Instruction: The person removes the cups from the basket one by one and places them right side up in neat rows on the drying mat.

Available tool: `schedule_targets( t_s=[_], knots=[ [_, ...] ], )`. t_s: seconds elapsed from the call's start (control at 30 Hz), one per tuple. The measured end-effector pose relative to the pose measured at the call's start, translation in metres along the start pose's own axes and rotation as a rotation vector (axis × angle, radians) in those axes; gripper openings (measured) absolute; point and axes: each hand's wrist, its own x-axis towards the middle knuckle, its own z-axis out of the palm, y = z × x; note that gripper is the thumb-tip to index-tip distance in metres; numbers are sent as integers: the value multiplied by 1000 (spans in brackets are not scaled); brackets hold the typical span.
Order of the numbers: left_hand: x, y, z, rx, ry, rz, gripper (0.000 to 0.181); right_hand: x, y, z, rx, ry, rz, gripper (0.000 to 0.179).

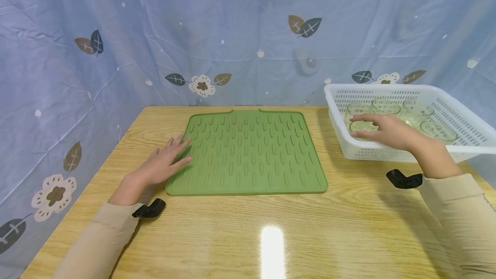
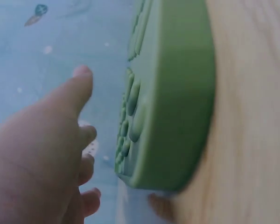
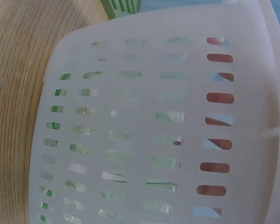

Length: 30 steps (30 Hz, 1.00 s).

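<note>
A green ridged mat [image 1: 248, 154], which looks like a silicone drying mat, lies flat on the table. My left hand [image 1: 164, 165] hovers at its left edge, fingers spread and holding nothing; the left wrist view shows this hand [image 2: 46, 144] beside the mat's raised edge [image 2: 184, 102]. To the right stands a white slotted basket [image 1: 391, 154] with several clear glasses inside. Over its front left part is my right hand [image 1: 391, 130], thumb and fingers apart above the rim of a glass [image 1: 364, 127]. Through the slots of the basket [image 3: 144, 102], the right wrist view gives only patches of skin; contact with the glass cannot be told.
The wooden table [image 1: 217, 236] reflects a bright light near its front. Behind and to the left hangs a blue curtain [image 1: 248, 33] with leaf and flower prints. Farther right in the basket sits another glass [image 1: 438, 130].
</note>
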Motion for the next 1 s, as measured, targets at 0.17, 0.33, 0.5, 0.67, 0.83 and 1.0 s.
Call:
schedule_targets(
  t_s=[0.17,0.33,0.5,0.67,0.83,1.0],
  knots=[
    [-2,-3,3,-7,-8,-8,76,2,1,-1,-18,4,11,65],
    [-2,-3,4,-2,-34,-11,78,1,3,-3,-22,9,19,65],
    [-3,-4,7,5,-43,-13,77,2,6,-2,-40,13,-16,60],
    [-3,-6,11,7,-49,-17,77,4,8,-3,-55,5,-37,61],
    [-1,-7,13,16,-49,-22,78,5,7,-6,-72,-18,-38,63],
    [-2,-7,15,30,-47,-29,78,9,3,-7,-105,-40,-41,62]
  ],
)
